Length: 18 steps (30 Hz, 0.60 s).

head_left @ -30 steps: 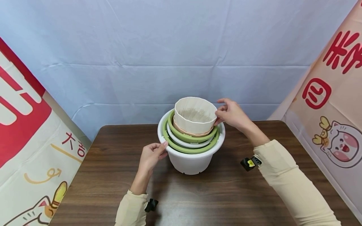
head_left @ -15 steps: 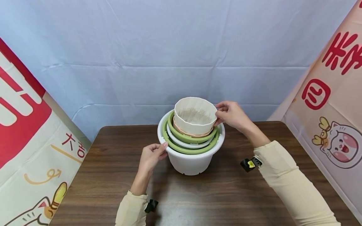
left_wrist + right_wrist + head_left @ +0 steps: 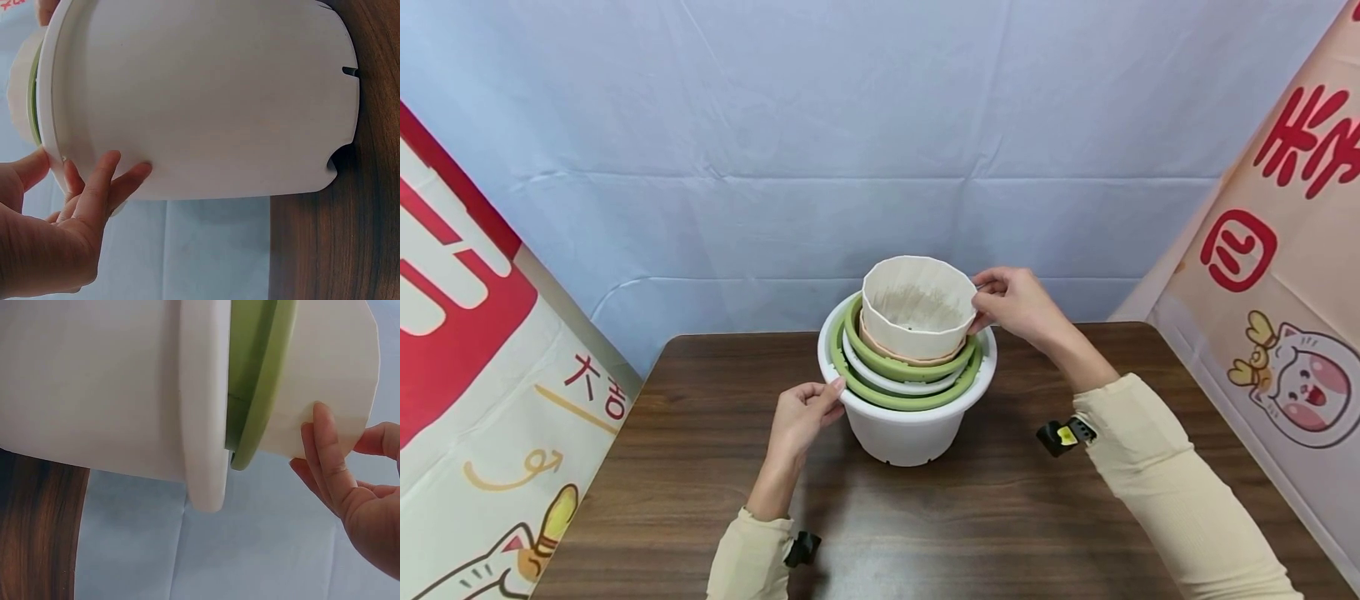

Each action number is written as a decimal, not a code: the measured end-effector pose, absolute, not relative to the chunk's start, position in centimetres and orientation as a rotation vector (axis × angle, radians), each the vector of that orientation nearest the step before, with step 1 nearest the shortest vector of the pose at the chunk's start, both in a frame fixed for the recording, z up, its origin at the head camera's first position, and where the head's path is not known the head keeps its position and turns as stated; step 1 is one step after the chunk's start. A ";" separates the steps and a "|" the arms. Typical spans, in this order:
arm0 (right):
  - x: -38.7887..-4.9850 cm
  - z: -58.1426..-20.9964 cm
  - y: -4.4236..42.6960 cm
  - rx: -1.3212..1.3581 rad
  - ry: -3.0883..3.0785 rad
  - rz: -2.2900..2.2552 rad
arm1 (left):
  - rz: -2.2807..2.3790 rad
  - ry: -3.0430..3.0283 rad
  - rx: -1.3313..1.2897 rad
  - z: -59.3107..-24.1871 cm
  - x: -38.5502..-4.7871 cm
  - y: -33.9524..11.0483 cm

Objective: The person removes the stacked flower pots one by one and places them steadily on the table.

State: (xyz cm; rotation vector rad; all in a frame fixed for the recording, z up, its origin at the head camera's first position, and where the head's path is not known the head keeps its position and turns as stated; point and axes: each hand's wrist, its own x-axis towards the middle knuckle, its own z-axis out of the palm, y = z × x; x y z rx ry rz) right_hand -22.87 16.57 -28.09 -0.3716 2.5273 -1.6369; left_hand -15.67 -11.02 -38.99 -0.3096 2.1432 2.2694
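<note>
A stack of nested flower pots stands upright on the table. The outermost is a large white pot point(image 3: 904, 437), holding a green pot point(image 3: 910, 401), a second white pot point(image 3: 904, 385), another green pot point(image 3: 917, 369) and a peach pot point(image 3: 917, 361). Innermost is a cream faceted pot point(image 3: 913, 335), rising well above the other rims. My left hand point(image 3: 799, 417) pinches the large white pot's rim, thumb on top; in the left wrist view its other fingers point(image 3: 100, 181) lie along the outer wall. At the right, my right hand point(image 3: 1018, 307) pinches the cream pot's rim between thumb and fingers point(image 3: 328, 440).
The pots stand near the back edge of a dark wooden table point(image 3: 700, 467). A pale blue cloth point(image 3: 775, 208) hangs behind it. Printed banners flank both sides, the left banner point(image 3: 490, 400) and the right banner point(image 3: 1277, 333).
My right hand's raised finger has come down to the cream pot's rim. The cream pot has shifted very slightly. My left hand stays on the white rim.
</note>
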 end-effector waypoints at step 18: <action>-22.5 -26.5 17.1 -0.410 2.581 -1.658 | 2.333 2.153 -0.153 -40.4 -16.0 -11.4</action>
